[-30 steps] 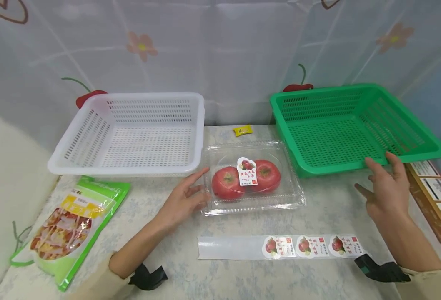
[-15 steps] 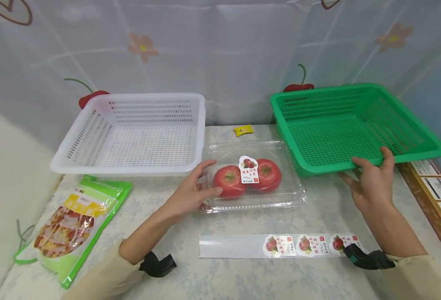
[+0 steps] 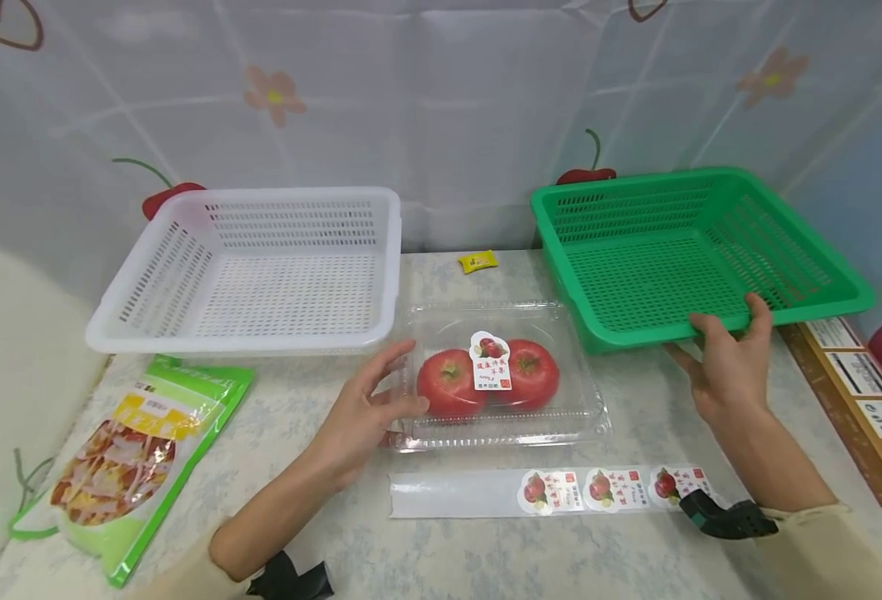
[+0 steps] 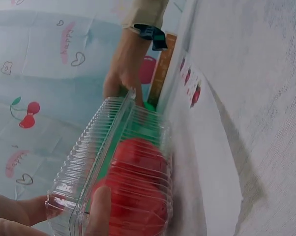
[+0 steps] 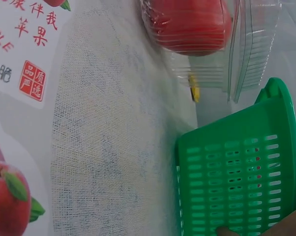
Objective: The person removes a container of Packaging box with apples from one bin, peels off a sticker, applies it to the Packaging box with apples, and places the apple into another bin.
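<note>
A clear plastic clamshell box point(image 3: 501, 440) with two red apples point(image 3: 452, 385) inside lies at the middle of the table, an apple sticker point(image 3: 490, 363) on its lid. My left hand point(image 3: 366, 417) holds the box by its left end; in the left wrist view the thumb point(image 4: 100, 209) lies along the near side and fingers reach the other side. At the right, my right hand point(image 3: 734, 371) grips the front rim of a green plastic basket point(image 3: 636, 337), fingertips over the rim and thumb outside below it. Nothing is in the green basket.
A white basket point(image 3: 242, 343) stands at the back left, a green snack bag point(image 3: 141, 458) in front of it. A yellow wrapped candy point(image 3: 478, 262) lies behind the box. A sticker strip point(image 3: 452, 496) lies in front. A brown carton point(image 3: 854, 408) is at the right.
My right hand has moved left and taken hold of the green basket's rim. My left hand has closed on the box, which now sits nearer to me.
</note>
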Tool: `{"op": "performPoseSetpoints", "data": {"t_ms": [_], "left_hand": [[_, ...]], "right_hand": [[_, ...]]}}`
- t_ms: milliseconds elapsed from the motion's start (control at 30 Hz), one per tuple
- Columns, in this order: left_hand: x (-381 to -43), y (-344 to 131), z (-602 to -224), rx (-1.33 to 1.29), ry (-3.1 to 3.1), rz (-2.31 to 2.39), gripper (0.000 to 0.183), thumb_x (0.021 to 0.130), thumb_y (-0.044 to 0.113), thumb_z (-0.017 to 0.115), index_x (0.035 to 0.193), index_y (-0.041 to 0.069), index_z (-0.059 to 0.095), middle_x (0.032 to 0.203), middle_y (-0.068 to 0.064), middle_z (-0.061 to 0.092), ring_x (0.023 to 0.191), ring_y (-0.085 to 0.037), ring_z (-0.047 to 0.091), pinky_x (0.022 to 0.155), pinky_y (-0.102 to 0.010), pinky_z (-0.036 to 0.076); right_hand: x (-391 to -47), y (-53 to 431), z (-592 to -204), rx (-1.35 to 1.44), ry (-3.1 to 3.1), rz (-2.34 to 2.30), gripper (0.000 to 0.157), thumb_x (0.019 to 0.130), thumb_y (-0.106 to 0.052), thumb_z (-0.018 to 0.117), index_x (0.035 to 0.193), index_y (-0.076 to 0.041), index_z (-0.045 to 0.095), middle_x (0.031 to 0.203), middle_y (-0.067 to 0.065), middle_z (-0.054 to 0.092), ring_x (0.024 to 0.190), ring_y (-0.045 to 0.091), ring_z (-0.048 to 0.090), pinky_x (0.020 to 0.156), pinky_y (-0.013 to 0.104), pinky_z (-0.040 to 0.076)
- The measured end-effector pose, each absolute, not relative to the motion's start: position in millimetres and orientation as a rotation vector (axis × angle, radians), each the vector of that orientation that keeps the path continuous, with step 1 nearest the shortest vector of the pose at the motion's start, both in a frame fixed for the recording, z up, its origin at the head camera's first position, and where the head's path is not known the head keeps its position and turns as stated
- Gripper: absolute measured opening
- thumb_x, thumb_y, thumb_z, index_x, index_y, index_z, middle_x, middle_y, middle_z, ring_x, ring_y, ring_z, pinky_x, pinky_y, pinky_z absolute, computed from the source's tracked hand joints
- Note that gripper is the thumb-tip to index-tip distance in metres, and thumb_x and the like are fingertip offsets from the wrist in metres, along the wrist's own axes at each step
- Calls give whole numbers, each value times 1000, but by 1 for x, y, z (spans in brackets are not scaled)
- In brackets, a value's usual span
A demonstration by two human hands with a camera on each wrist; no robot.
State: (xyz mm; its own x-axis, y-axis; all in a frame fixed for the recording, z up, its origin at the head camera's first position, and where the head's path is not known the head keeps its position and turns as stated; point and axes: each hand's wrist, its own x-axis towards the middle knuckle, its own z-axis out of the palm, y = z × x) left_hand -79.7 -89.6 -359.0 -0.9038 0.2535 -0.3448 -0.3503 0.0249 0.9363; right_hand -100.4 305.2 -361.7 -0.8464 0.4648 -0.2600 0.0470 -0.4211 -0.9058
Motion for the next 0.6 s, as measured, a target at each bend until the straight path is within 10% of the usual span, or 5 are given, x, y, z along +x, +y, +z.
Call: {"op": "performPoseSetpoints", "data": {"t_ms": [600], "left_hand": [[-45,-110,-327,-2,1777,1972,72,84,0,69,147,23,44,154,3,30,122,-28,53,65,-30,52]], "right_hand": [[-99,302,-364,-645,-1597,2318,83,101,-6,50,154,-47,2,161,-4,-8,144,22,21,82,23,53]]}}
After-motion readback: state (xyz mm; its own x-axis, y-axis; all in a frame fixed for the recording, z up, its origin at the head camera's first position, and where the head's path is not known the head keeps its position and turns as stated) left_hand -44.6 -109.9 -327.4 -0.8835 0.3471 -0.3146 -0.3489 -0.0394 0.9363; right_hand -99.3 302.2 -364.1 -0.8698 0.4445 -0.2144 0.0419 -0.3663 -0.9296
